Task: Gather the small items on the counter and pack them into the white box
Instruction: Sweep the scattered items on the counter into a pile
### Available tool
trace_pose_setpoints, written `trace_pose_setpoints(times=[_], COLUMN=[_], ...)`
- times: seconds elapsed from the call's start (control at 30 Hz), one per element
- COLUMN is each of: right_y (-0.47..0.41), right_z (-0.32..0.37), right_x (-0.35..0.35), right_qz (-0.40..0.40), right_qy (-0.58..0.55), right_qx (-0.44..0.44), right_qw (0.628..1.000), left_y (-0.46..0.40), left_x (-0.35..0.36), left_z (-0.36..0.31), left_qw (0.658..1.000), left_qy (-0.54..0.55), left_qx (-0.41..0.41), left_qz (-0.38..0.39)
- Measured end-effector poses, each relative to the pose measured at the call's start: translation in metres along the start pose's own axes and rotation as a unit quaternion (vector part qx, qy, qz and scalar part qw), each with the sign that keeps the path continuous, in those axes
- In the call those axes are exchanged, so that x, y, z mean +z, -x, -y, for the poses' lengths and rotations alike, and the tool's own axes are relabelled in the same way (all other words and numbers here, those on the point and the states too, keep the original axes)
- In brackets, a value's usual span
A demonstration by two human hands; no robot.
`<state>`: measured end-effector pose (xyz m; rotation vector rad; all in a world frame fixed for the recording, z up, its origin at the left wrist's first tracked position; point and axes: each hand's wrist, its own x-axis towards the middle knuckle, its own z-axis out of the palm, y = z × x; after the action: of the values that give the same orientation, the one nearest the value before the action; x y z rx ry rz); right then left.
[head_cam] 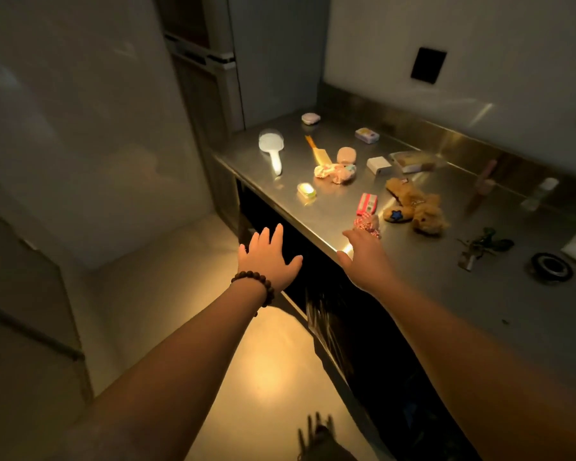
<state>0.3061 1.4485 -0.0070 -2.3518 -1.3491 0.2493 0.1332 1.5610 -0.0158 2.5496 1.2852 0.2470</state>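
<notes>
Small items lie scattered on a steel counter [413,267]: a white hand mirror [271,149], a yellow comb [318,151], a crumpled pastel scrunchie [335,173], a small white box [378,164], a red card-like packet [367,203], a red patterned scrunchie [368,226] and a brown plush toy [416,207]. My left hand [268,259], fingers spread and empty, hovers off the counter's front edge. My right hand [363,257] is open over the counter edge, its fingertips just short of the red patterned scrunchie.
Further back sit a round pink case [310,118], a purple case [367,135] and a clear packet [413,161]. Keys [479,249] and a black ring [551,267] lie to the right. A wall and a tall cabinet stand to the left.
</notes>
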Motion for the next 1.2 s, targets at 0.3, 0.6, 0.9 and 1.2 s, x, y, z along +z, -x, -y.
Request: trace_pose_setpoints(times=[0.3,0.6,0.9,1.2], right_y=[-0.090,-0.185,-0.197,-0.158], right_z=[-0.034,-0.060,-0.065,-0.051], right_x=[0.013,0.003,0.015,0.039], right_qz=[-0.055,-0.065,-0.067,-0.109], right_qy=[-0.013,0.002,0.041,0.208], right_qx=[0.092,0.173,0.198,0.227], right_qw=[0.994,0.983,0.977,0.945], left_y=[-0.139,-0.270,-0.315,-0.328], left_x=[0.024,0.023,0.033,0.055], left_z=[-0.022,-0.051,-0.037,0.010], left_qw=[0.992,0.979,0.968,0.941], left_qy=[-0.044,-0.062,-0.038,-0.054], left_qx=[0.111,0.185,0.226,0.330], left_qz=[0.035,0.058,0.098,0.050])
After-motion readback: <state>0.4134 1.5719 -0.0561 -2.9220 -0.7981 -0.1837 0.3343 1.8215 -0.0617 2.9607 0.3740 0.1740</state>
